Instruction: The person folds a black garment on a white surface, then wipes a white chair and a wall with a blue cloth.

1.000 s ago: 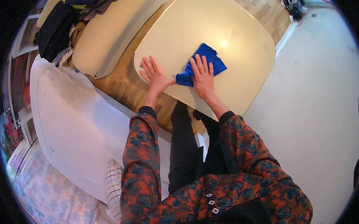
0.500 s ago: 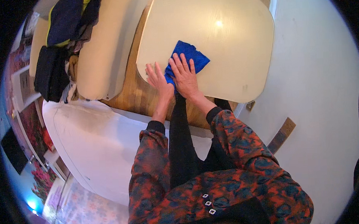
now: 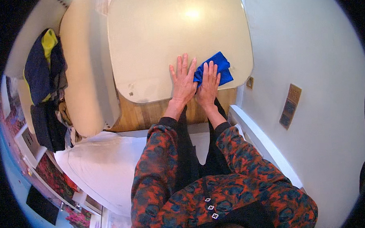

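Note:
A cream table [image 3: 156, 46] with rounded corners lies in front of me. On its near right part is a blue cloth [image 3: 224, 72], folded and creased. My right hand [image 3: 208, 84] lies flat over the cloth's left part, fingers stretched forward and pressing it to the tabletop. Just left of it, my left hand [image 3: 184, 83] rests on the bare tabletop with its fingers spread and nothing in it. Its thumb side is against the right hand and close to the cloth's edge. What lies under the right palm is hidden.
To the left stands a cream padded seat [image 3: 80, 73] with dark clothes [image 3: 44, 78] piled beside it. A pale wall [image 3: 301, 49] with a socket panel [image 3: 290, 106] borders the right. Wooden floor [image 3: 142, 115] and a white-covered seat [image 3: 103, 161] show nearer to me.
Both hands and the cloth have moved right across the table, toward its near right corner. The left hand now lies flatter beside the right one. The view has turned as well.

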A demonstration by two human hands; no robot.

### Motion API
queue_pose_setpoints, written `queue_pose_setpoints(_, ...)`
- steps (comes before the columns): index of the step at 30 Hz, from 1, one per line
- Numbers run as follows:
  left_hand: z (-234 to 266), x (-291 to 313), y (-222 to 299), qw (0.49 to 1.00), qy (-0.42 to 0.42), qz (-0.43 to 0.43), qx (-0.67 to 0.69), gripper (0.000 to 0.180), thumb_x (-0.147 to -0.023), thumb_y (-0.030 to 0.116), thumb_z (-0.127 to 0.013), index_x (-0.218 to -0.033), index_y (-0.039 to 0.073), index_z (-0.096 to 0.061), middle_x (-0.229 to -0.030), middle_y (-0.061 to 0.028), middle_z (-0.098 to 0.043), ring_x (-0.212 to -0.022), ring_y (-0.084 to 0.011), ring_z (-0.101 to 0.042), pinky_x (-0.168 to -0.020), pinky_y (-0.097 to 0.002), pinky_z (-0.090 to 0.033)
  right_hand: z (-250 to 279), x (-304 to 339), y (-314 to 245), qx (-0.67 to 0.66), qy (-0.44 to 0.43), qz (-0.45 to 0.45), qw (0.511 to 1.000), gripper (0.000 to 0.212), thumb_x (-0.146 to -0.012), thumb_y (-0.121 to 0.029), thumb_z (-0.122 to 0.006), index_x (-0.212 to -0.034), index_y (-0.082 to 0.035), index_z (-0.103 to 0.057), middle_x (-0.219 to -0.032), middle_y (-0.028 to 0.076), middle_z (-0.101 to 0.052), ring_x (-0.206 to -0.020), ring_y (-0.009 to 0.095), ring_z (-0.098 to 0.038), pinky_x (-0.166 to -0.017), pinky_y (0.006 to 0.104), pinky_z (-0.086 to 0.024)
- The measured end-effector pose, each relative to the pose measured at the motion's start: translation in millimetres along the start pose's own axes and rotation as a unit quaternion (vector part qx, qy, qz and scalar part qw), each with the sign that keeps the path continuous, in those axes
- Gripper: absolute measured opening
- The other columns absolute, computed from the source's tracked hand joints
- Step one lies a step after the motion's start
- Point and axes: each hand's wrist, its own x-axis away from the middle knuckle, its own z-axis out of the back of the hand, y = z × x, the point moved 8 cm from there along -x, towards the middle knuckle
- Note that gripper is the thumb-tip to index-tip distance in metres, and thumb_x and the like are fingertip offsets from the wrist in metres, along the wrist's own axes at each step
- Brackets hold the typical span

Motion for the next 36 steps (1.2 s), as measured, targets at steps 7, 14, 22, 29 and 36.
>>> queue_pose_setpoints(7, -14, -22, 18, 0.999, -0.008, -0.012, -0.049, 0.086, -0.085, 0.023, -0.068, -0.161, 0.019, -0.026, -0.169, -0.0210, 0.000, -0.156, -0.0401, 0.001, -0.119, -0.0662, 0.000, 30, -9, 73, 0.019, 0.060, -0.094, 0.994, 0.071, -0.096, -0.020, -0.062, -0.157, -0.006, -0.029, -0.166, 0.019, -0.021, -0.154, 0.039, -0.017, -0.121, 0.0585, -0.015)
queue_pose_setpoints(14, -34, -32, 13, 0.995, -0.079, 0.024, -0.050, 0.103, -0.079, 0.038, -0.075, -0.163, 0.027, -0.016, -0.168, -0.0223, 0.010, -0.155, -0.0413, 0.012, -0.116, -0.0682, 0.011, 34, -44, 81, 0.012, 0.060, -0.070, 0.996, 0.070, -0.097, -0.024, -0.060, -0.157, -0.007, -0.029, -0.166, 0.017, -0.023, -0.153, 0.038, -0.018, -0.121, 0.0573, -0.013)
queue_pose_setpoints(22, -29, -31, 14, 0.997, -0.055, 0.027, -0.039, 0.099, -0.085, 0.041, -0.072, -0.163, 0.018, -0.016, -0.168, -0.0233, 0.008, -0.155, -0.0419, 0.009, -0.116, -0.0690, 0.007, 51, -78, 101, -0.027, 0.014, 0.022, 0.999, 0.070, -0.094, -0.020, -0.065, -0.157, -0.014, -0.034, -0.166, 0.011, -0.027, -0.153, 0.033, -0.021, -0.121, 0.0547, -0.015)
queue_pose_setpoints(29, -39, -80, 30, 0.996, 0.001, 0.051, -0.075, 0.095, -0.089, 0.041, -0.066, -0.163, 0.011, -0.014, -0.167, -0.0266, 0.007, -0.154, -0.0445, 0.009, -0.115, -0.0703, 0.008, 46, -130, 99, -0.017, 0.062, 0.016, 0.998, 0.071, -0.093, -0.020, -0.065, -0.156, -0.007, -0.033, -0.165, 0.013, -0.026, -0.153, 0.035, -0.021, -0.121, 0.0551, -0.016)
queue_pose_setpoints(36, -46, -80, 28, 0.995, -0.006, 0.057, -0.079, 0.099, -0.089, 0.042, -0.066, -0.163, 0.008, -0.010, -0.165, -0.0304, 0.009, -0.154, -0.0457, 0.013, -0.112, -0.0716, 0.012, 46, -136, 84, -0.053, -0.052, 0.158, 0.985, 0.076, -0.088, -0.019, -0.071, -0.155, -0.011, -0.036, -0.164, 0.012, -0.029, -0.152, 0.031, -0.026, -0.121, 0.0512, -0.020)
